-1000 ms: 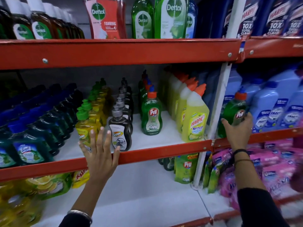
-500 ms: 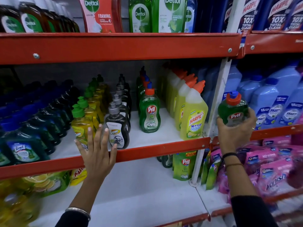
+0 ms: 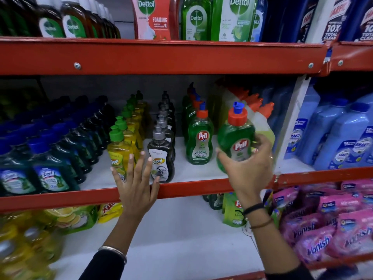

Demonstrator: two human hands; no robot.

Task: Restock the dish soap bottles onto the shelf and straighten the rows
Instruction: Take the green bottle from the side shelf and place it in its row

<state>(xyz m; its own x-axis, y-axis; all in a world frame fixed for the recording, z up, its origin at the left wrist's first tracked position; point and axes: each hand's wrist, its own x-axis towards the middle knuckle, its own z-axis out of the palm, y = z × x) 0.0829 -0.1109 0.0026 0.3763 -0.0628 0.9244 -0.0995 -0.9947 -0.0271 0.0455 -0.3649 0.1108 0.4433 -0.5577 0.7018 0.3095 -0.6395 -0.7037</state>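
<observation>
1. Dark teal bottles (image 3: 50,174) with blue caps fill the left part of the middle shelf (image 3: 191,186), standing in rows that run back from its red front edge.
2. Yellow bottles (image 3: 119,152) with green caps form the next row, one behind another.
3. Left hand (image 3: 135,186): fingers spread and holding nothing, palm laid against the shelf's front edge, fingertips over the foremost yellow bottle and the grey Super bottle (image 3: 161,158) beside it.
4. Green Pril row (image 3: 199,138): upright, set slightly back from the edge, with bare white shelf in front.
5. Right hand (image 3: 248,168): closed around a held Pril bottle (image 3: 236,136), tilted a little and raised just right of the Pril row, in front of the orange-capped bottles (image 3: 262,112).
</observation>
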